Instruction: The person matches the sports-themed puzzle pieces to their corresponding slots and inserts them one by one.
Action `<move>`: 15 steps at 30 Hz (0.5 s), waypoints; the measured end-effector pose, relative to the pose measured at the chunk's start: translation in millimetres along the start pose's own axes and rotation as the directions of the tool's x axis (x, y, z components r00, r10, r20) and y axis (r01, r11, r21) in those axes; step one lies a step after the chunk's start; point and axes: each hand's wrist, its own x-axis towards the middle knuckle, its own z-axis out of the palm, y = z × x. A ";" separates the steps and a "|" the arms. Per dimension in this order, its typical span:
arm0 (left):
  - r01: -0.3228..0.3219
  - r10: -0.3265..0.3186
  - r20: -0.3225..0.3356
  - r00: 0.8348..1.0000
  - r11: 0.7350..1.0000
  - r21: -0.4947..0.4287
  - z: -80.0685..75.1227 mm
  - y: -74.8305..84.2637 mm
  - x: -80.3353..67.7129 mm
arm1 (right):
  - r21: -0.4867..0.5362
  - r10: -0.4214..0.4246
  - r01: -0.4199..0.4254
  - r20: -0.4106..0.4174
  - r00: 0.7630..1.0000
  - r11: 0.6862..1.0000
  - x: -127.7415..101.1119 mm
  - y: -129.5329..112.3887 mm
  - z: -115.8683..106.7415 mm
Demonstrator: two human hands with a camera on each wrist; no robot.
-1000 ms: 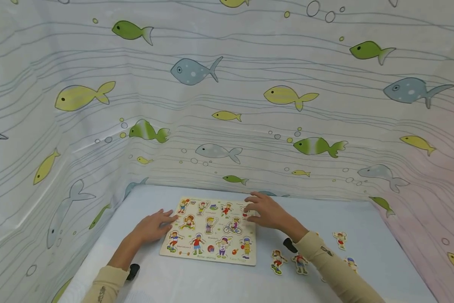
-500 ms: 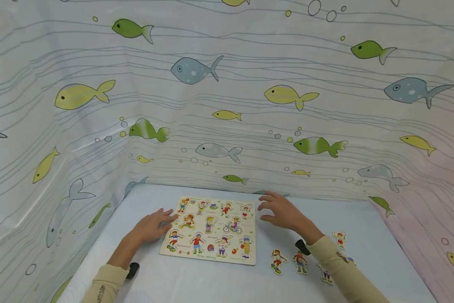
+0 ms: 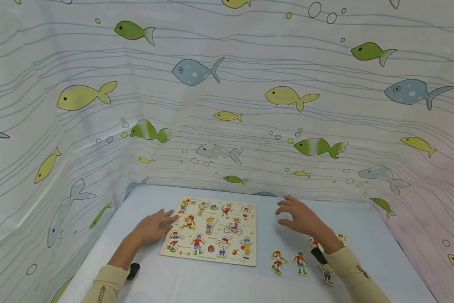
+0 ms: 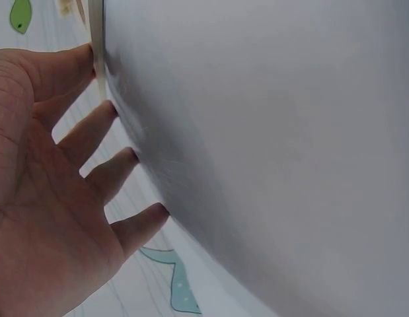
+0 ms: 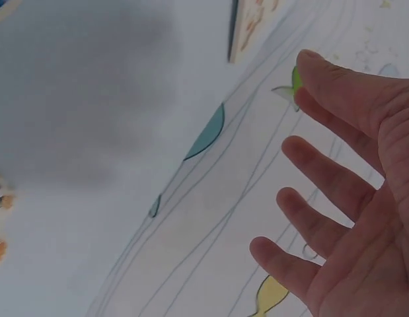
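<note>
A wooden puzzle board (image 3: 212, 231) with small cartoon figures lies flat on the pale blue table (image 3: 219, 282). My left hand (image 3: 155, 225) rests flat on the table, fingertips touching the board's left edge (image 4: 96, 39). In the left wrist view its fingers (image 4: 98, 125) are straight and spread. My right hand (image 3: 300, 216) hovers to the right of the board, fingers spread, holding nothing; its fingers (image 5: 323, 172) look relaxed in the right wrist view. Several loose figure pieces (image 3: 299, 263) lie on the table below the right wrist.
A fish-patterned curtain (image 3: 227, 105) walls the table at the back and on both sides. One loose piece (image 3: 341, 238) lies farther right, partly behind my right forearm. Bare table surface stretches in front of the board.
My right hand has left the board's upper right corner and moved right, away from it. The left hand has stayed in place against the board's left edge.
</note>
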 end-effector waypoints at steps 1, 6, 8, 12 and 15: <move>0.001 -0.001 0.002 1.000 1.000 -0.001 0.0 0.0 0.1 | 0.012 0.012 -0.012 0.002 1.000 1.000 -3.4 3.5 0.1; 0.012 -0.013 0.007 1.000 1.000 0.008 0.8 -2.2 1.1 | 0.064 0.075 -0.076 0.018 0.997 0.995 -18.4 20.6 0.6; 0.014 -0.014 0.006 1.000 1.000 0.004 0.7 -1.8 1.1 | 0.072 0.096 -0.098 0.025 0.995 0.993 -24.5 26.4 0.9; 0.012 -0.012 0.003 1.000 1.000 -0.018 -0.7 1.1 0.3 | 0.079 0.139 -0.142 0.042 0.989 0.987 -36.4 33.7 0.3; 0.017 -0.017 0.004 1.000 1.000 -0.017 -2.2 3.4 -0.8 | 0.093 0.175 -0.178 0.048 0.983 0.980 -44.7 35.7 -0.2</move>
